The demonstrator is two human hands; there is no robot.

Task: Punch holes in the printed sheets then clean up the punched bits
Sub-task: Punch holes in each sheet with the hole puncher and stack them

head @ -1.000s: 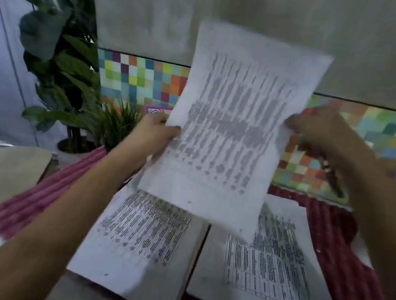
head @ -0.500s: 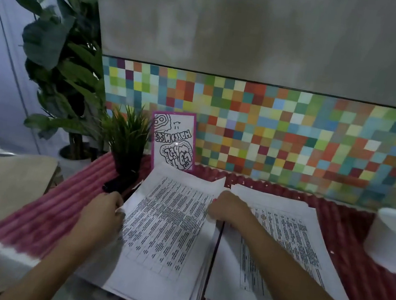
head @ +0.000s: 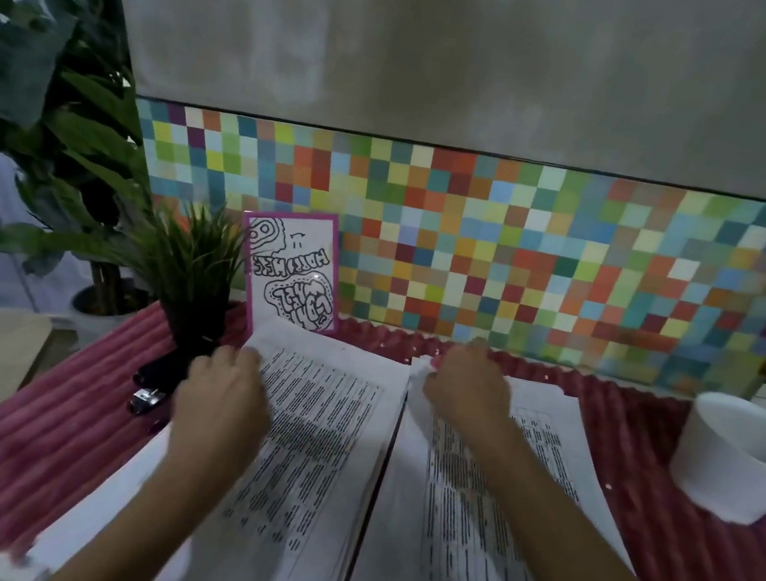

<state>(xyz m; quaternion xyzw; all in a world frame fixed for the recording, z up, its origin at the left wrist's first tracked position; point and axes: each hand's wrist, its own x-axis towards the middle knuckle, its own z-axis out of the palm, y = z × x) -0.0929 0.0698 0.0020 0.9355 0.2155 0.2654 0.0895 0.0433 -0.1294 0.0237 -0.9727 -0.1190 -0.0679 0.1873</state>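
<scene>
Sliding farther up, right hand pinches right stack by its corner — left hand grip unclear.

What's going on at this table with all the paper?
A person is handling two piles of printed sheets lying side by side on a red ribbed table cover. The left hand rests on the left pile near its left edge; whether it grips is unclear. The right hand pinches a raised top corner of the right pile. A black hole punch lies untouched by the small plant.
</scene>
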